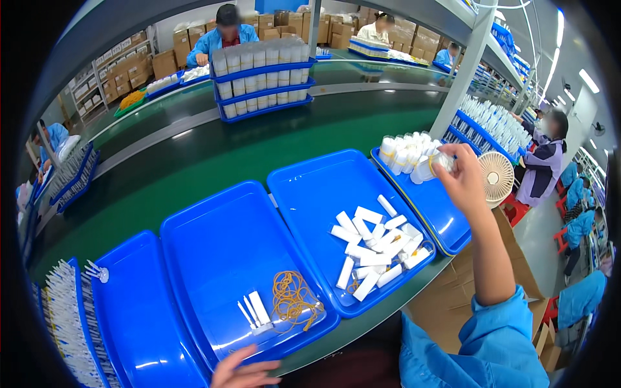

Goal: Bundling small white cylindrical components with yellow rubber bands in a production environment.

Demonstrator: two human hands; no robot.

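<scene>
We reached our right hand [462,182] out to the far right blue plastic tray [446,220], where upright white plastic bottles [404,152] stood packed together at the tray's far end. Our fingers were closed around a bundle of small white bottles [430,167] bound together, it seemed, by a thin rubber band; the bundle was held just above the tray, touching or nearly touching the standing group. We judged the bundle to lie tilted, its long axis running roughly from lower left to upper right in the head view, the caps toward the packed bottles, though the blur kept us from being sure.

Our left hand [242,374] rested at the near rim of the middle-left blue plastic tray [213,258], fingers loosely spread and holding nothing that we could see. In that tray lay a heap of tan rubber bands [292,299] and a few slim white plastic tubes [255,310].

As for progress, we judged the work well under way but far from finished: one cluster already stood in the right tray, while a loose pile of white cylindrical tubes [375,249] lay unbundled in the middle-right blue tray [323,194], pointing every which way, most of them lying flat.
</scene>
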